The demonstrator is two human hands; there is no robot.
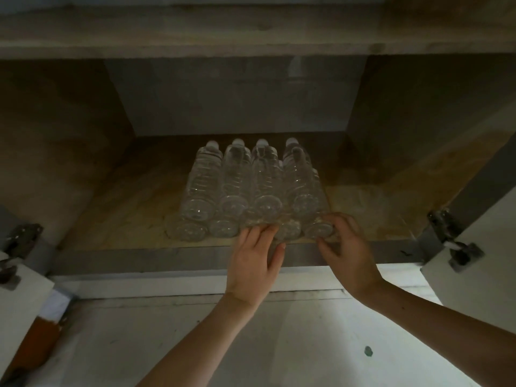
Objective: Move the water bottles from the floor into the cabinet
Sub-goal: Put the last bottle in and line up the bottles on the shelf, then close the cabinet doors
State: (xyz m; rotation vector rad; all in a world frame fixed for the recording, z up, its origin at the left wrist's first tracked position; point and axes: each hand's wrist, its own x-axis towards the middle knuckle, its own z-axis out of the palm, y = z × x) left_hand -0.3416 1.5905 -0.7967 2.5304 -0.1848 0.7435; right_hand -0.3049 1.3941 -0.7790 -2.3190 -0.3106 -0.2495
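Observation:
Several clear water bottles (234, 188) lie on their sides in two stacked layers on the cabinet's wooden floor (117, 219), white caps pointing to the back. My left hand (255, 258) presses its fingertips against the bottle bottoms (290, 231) in the lower layer near the middle. My right hand (344, 247) curls its fingers round the bottom of the rightmost lower bottle (318, 229). Both hands are at the cabinet's front edge.
The cabinet is dim, with bare floor left and right of the stack. Open white doors with metal hinges (19, 241) (452, 244) stand at both sides. A grey front ledge (167, 261) runs under the opening. White floor (279, 344) lies below.

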